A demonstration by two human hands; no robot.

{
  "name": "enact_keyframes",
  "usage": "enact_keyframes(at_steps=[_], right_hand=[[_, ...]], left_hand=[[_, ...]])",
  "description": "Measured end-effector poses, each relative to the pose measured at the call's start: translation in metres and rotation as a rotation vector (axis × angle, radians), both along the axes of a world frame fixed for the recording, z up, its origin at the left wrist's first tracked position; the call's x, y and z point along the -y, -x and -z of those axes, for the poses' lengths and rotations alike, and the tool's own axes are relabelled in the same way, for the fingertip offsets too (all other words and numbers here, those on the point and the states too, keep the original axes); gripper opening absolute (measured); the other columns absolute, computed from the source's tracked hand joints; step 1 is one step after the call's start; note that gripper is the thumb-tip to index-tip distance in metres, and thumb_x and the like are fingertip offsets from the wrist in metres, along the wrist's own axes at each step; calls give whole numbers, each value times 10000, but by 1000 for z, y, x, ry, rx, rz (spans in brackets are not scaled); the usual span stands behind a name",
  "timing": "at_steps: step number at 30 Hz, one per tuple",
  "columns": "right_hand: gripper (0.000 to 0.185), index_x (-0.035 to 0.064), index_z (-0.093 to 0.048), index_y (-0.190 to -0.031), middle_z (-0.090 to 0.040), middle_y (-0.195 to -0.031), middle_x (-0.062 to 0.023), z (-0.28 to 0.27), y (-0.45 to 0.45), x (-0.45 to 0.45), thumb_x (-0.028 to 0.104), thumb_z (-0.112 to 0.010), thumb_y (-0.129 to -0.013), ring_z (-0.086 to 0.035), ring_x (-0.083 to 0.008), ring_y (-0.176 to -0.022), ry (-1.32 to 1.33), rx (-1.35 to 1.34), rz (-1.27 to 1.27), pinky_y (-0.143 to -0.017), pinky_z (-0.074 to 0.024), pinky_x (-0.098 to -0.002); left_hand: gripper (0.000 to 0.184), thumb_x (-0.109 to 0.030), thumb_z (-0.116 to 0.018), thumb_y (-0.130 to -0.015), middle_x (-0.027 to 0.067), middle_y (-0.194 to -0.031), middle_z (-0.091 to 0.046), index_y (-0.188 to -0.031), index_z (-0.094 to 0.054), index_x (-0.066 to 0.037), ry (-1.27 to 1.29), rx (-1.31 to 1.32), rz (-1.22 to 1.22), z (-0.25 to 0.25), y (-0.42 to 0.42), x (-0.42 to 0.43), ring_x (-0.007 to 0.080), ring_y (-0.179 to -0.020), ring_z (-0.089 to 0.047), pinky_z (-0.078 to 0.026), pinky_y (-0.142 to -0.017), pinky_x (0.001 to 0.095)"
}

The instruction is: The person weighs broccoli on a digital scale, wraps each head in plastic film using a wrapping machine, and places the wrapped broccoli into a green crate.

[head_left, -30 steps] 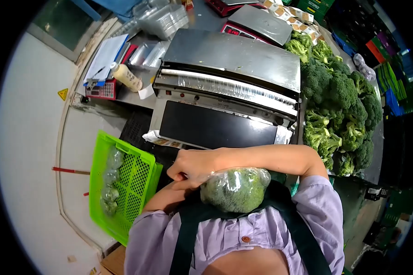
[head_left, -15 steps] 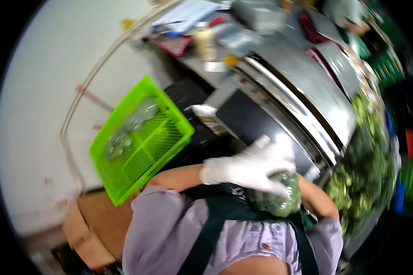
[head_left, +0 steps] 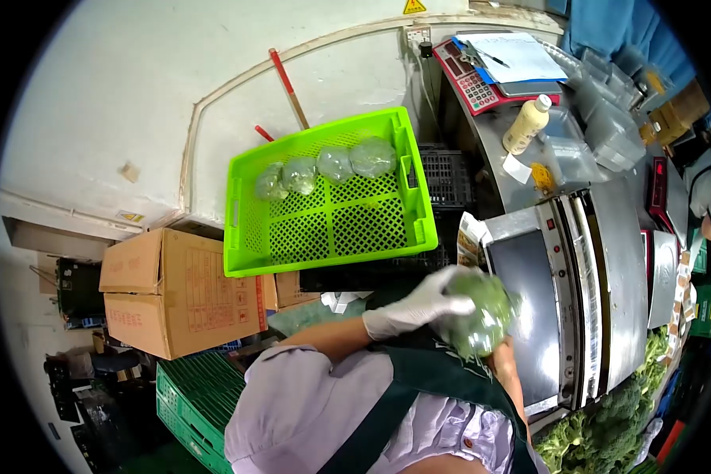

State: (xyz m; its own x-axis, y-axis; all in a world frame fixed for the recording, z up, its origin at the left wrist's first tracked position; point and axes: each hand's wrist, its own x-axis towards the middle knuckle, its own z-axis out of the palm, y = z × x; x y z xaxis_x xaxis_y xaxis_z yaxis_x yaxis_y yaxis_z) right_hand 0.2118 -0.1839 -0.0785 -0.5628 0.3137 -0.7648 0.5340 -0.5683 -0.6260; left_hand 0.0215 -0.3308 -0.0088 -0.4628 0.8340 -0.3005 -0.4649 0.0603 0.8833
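A head of broccoli in clear plastic wrap (head_left: 482, 314) is held up in front of my apron. My left hand (head_left: 423, 304), in a white glove, is closed on its left side. The right forearm comes up to the lower right of the broccoli; my right hand (head_left: 501, 357) is mostly hidden behind it, so its fingers cannot be made out. Just beyond, to the right, lies the dark plate of a steel wrapping machine (head_left: 529, 276). Ahead on the left, a bright green plastic crate (head_left: 332, 265) holds several wrapped heads in a row along its far side.
Unwrapped broccoli (head_left: 608, 426) is heaped at the lower right. On the steel table stand a red scale (head_left: 474, 91) with a clipboard, a cream bottle (head_left: 527, 125) and clear plastic tubs (head_left: 608, 130). Cardboard boxes (head_left: 186, 292) and a dark green crate (head_left: 189, 411) are at left.
My view has turned right, and the green crate now appears higher and closer to the middle. The wrapped broccoli has risen away from my apron, still in my left hand.
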Motion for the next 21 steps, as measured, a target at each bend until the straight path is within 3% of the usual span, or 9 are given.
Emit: enact_keyframes(at_steps=[2, 6, 10, 12, 14, 16, 18, 20, 21], right_hand=[[253, 4, -591, -844, -656, -929, -79, -12, 13, 1, 194, -465, -955, -536, -80, -683, 55, -24, -156, -629, -434, -207], [251, 1, -603, -866, -659, -940, -71, -5, 23, 7, 200, -475, -950, -512, -66, -675, -34, -36, -204, -626, -425, -197], [261, -3, -621, -863, -669, -929, -66, 6, 27, 15, 209, -491, -941, -498, -52, -668, -56, -16, -135, -618, -404, -185], [269, -12, -630, -858, -672, -911, -69, 10, 28, 19, 207, -496, -939, -506, -54, -681, -52, 22, -110, -643, -404, -190], [274, -21, -634, -866, -671, -910, -73, 18, 26, 23, 207, -500, -938, -527, -67, -706, -79, -18, -97, -679, -415, -204], [272, -28, -635, -870, -672, -906, -76, 24, 22, 27, 204, -508, -933, -543, -80, -725, -78, -31, -51, -708, -421, -216], [272, -30, -639, -859, -675, -898, -78, 24, 21, 32, 200, -512, -930, -546, -77, -733, -91, -12, -19, -710, -420, -214], [280, -30, -646, -849, -667, -840, -56, 22, 21, 36, 203, -514, -930, -520, -66, -706, -127, 15, -26, -679, -410, -208], [280, -30, -646, -849, -667, -840, -56, 27, 19, 38, 203, -514, -930, -520, -66, -706, -127, 18, -9, -679, -410, -208]], left_hand=[[530, -282, -657, -776, 94, -1126, -553, -1185, -491, 11, -117, 139, -210, 13, 39, 17, 178, -1047, -516, -401, -927, 319], [475, -339, -634, -816, 83, -1064, -603, -1131, -552, 8, -106, 187, -578, 48, 137, 51, 162, -928, -588, -468, -831, 305], [451, -291, -732, -751, 84, -1007, -641, -1078, -605, -7, 209, 73, -876, 124, 216, 72, 170, -844, -625, -495, -783, 302], [535, -276, -797, -679, 100, -998, -639, -1073, -583, 17, 249, 73, -860, 160, 239, 68, 170, -855, -621, -494, -790, 305], [626, -311, -836, -618, 124, -998, -634, -1059, -558, 34, 510, -100, -872, 220, 257, 63, 178, -863, -619, -492, -793, 308], [783, -393, -851, -556, 173, -1059, -611, -1092, -512, 66, 698, -331, -786, 202, 245, 39, 216, -906, -615, -478, -824, 311], [737, -403, -835, -585, 156, -1047, -615, -1096, -561, 53, 769, -257, -751, 266, 264, 42, 201, -901, -603, -483, -802, 306], [780, -435, -827, -583, 162, -1059, -613, -1103, -552, 77, 1027, -202, -775, 276, 263, 42, 216, -909, -603, -479, -809, 313], [764, -437, -819, -597, 151, -1042, -620, -1085, -555, 87, 948, -215, -819, 272, 261, 41, 226, -900, -608, -479, -813, 315]])
